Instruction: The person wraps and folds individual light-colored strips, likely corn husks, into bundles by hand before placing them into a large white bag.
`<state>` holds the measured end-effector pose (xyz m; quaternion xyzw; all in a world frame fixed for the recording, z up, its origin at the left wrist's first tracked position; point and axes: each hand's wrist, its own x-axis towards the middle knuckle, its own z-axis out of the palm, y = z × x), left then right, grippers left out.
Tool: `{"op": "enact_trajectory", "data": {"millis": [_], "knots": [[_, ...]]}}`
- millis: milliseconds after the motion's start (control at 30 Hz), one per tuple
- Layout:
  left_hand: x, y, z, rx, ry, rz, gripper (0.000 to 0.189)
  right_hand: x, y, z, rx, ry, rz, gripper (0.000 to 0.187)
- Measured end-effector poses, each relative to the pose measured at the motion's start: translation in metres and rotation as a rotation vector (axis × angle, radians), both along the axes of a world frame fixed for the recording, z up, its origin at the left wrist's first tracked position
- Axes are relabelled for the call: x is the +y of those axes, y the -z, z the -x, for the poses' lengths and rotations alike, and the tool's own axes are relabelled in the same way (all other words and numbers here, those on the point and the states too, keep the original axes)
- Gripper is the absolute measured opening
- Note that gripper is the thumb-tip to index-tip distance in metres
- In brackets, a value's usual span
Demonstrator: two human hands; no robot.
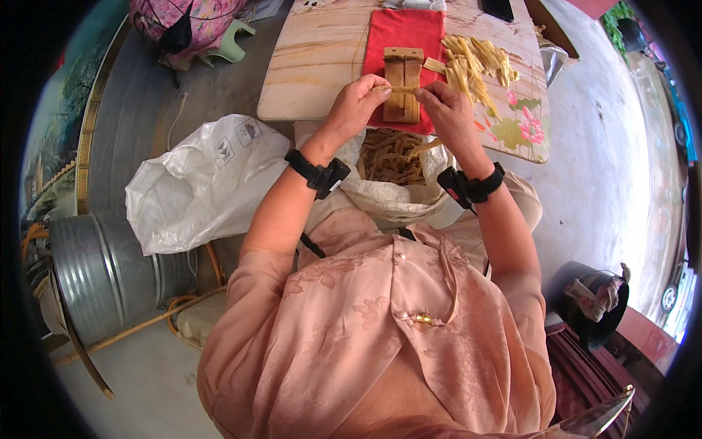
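Observation:
Between my two hands a short yellowish plant-fibre strip (pixel 403 89) is stretched across a wooden block tool (pixel 403 107) with a slot down its middle. My left hand (pixel 359 104) pinches the strip's left end between thumb and fingers. At the other end, my right hand (pixel 447 107) grips it the same way. The block lies on a red cloth (pixel 378 44) on the table. To the right of the block, a loose pile of flat yellow strips (pixel 477 63) is spread. Below the table edge, a white woven sack (pixel 395 203) holds many brownish strips (pixel 389 156).
The floral-patterned table (pixel 318 55) carries a dark phone-like object (pixel 498 8) at its far edge. A white plastic bag (pixel 197 181) lies left of my arm, near a metal drum (pixel 109 274). A green stool (pixel 227 44) stands at upper left, a black bucket (pixel 587 307) at right.

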<state>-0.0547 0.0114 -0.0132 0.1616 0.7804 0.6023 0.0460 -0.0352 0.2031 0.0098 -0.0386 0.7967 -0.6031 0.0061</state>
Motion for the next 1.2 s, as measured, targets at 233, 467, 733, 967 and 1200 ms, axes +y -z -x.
{"op": "enact_trajectory", "data": {"millis": [233, 467, 733, 967, 1200], "knots": [[0.013, -0.004, -0.005, 0.106, -0.172, 0.502, 0.021, 0.004, 0.033, 0.009, 0.170, 0.015, -0.378, 0.025], [0.003, -0.020, -0.057, 0.578, -0.312, 0.654, 0.029, 0.001, -0.006, -0.031, 0.356, 0.080, -0.354, 0.017], [0.014, -0.015, -0.084, -0.764, 0.079, -0.785, 0.024, -0.031, -0.006, -0.075, 0.211, -0.276, 0.205, 0.021], [0.028, -0.031, -0.087, -0.815, 0.058, -0.424, 0.009, -0.027, -0.003, -0.057, 0.377, -0.097, -0.036, 0.019], [0.020, -0.048, -0.077, 0.694, -0.294, 0.329, 0.032, -0.032, -0.004, -0.057, -0.319, -0.172, 0.806, 0.020]]}}
